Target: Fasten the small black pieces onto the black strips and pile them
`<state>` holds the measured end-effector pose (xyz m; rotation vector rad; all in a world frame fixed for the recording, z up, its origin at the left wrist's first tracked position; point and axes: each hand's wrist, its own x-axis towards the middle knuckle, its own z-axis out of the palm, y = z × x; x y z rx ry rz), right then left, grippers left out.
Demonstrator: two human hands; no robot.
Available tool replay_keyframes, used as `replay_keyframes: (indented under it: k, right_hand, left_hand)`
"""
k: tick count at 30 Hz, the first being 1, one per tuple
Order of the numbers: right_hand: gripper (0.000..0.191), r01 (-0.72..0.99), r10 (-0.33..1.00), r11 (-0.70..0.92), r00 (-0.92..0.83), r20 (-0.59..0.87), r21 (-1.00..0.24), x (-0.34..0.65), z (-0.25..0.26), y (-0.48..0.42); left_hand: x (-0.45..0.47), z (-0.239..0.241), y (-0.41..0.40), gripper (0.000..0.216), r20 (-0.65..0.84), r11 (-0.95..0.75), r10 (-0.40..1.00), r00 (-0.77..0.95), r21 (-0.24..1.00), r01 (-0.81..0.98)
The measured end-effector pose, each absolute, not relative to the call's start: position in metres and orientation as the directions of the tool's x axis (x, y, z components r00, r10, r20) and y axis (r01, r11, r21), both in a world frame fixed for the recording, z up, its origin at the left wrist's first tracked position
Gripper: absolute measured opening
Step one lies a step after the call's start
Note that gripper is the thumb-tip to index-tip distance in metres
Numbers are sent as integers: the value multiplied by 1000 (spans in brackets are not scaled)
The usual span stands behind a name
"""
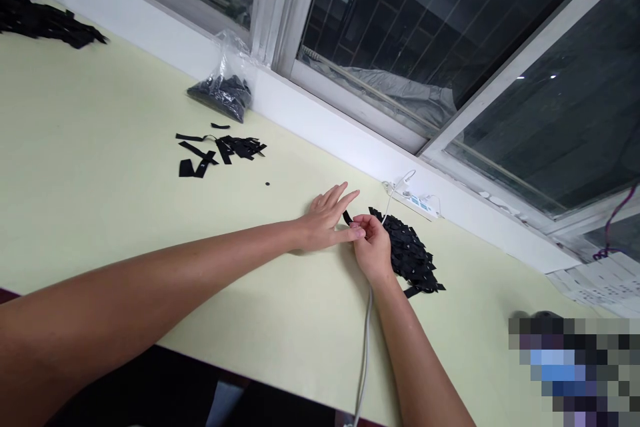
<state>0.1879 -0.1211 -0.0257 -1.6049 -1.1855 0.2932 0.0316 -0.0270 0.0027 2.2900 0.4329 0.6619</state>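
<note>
My left hand (327, 217) and my right hand (373, 247) meet over the pale yellow table (100, 167). Between them is a small black strip (347, 217). The left thumb and forefinger pinch it while the other left fingers spread out. The right hand's fingers are curled on the strip's other end. Just right of the right hand lies a heap of small black pieces (410, 250).
A few loose black strips (220, 150) lie farther left, with a clear bag of black pieces (225, 90) by the window ledge. Another black heap (40, 17) sits far left. A white power strip (417, 203) and cable (365, 340) run near my right hand.
</note>
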Motion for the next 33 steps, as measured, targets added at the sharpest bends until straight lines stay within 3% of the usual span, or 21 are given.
replay_keyframes:
  k: [2, 6, 10, 15, 19, 22, 26, 28, 33]
  right_hand:
    - [25, 539, 799, 58, 479, 363, -840, 188, -25, -122]
    - [24, 533, 792, 33, 501, 347, -846, 187, -25, -121]
    - [23, 544, 783, 27, 510, 356, -838, 186, -25, -120]
    - [22, 550, 776, 24, 516, 362, -835, 187, -25, -119]
    - [23, 556, 775, 29, 512, 370, -831, 187, -26, -120]
    - [23, 559, 781, 28, 505, 367, -829, 186, -25, -120]
    - [23, 550, 792, 37, 493, 360, -835, 185, -24, -121]
    - [23, 543, 795, 52, 485, 363, -838, 184, -24, -120]
    - [24, 545, 798, 63, 476, 370, -836, 184, -24, -120]
  left_hand:
    - [33, 3, -27, 80, 367, -658, 526, 768, 747, 94]
    - [37, 5, -22, 46, 468, -556, 678, 566, 831, -21]
    - [39, 11, -17, 59, 442, -445, 796, 413, 890, -96]
    - [44, 12, -16, 62, 316, -317, 838, 445, 946, -75]
    - [46, 5, -17, 56, 269, -318, 795, 544, 948, -4]
    - [43, -1, -16, 48, 346, -431, 738, 579, 902, 9]
    - [42, -7, -16, 22, 485, -570, 638, 598, 820, -56]
    - [42, -10, -17, 29, 513, -605, 582, 631, 792, -85]
    - [44, -15, -17, 24, 390, -552, 494, 777, 831, -66]
